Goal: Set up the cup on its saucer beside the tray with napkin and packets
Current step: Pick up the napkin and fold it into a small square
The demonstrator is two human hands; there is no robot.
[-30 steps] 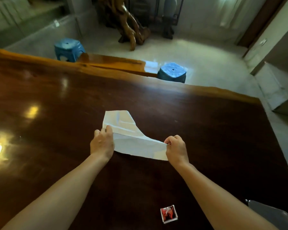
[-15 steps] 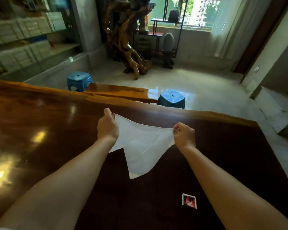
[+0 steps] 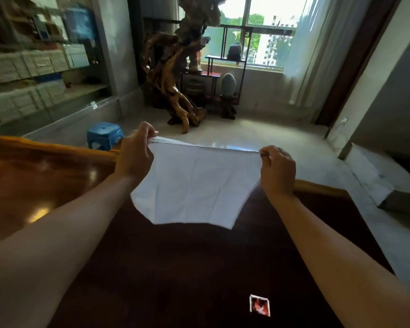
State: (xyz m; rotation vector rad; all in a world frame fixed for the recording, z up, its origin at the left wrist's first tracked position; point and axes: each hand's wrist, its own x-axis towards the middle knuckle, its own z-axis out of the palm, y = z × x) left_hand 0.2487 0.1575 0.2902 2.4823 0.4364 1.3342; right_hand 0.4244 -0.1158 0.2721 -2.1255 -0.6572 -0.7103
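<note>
Near the centre of the frame a white napkin (image 3: 194, 185) hangs spread out in the air above a dark, glossy wooden table (image 3: 45, 176), held by its two upper corners. The left hand (image 3: 135, 155), left of centre, pinches one corner between thumb and fingertips, with the other fingers curled in; the right hand (image 3: 278, 169), right of centre, is closed in a loose fist that grips the opposite corner. The top edge of the cloth runs taut between the two hands, and the rest drapes down with faint fold creases, its lower edge curving and clear of the tabletop. Both bare forearms reach in from the bottom corners of the frame. In the lower right of the frame a small red and white packet (image 3: 259, 305) lies flat on the table, well apart from the napkin and just left of the right forearm. Beyond the table's far edge, in the left middle of the frame, stands a blue plastic stool (image 3: 104, 134), and a gnarled root sculpture (image 3: 173, 74) rises in the upper centre, in front of a bright window (image 3: 260, 31).
</note>
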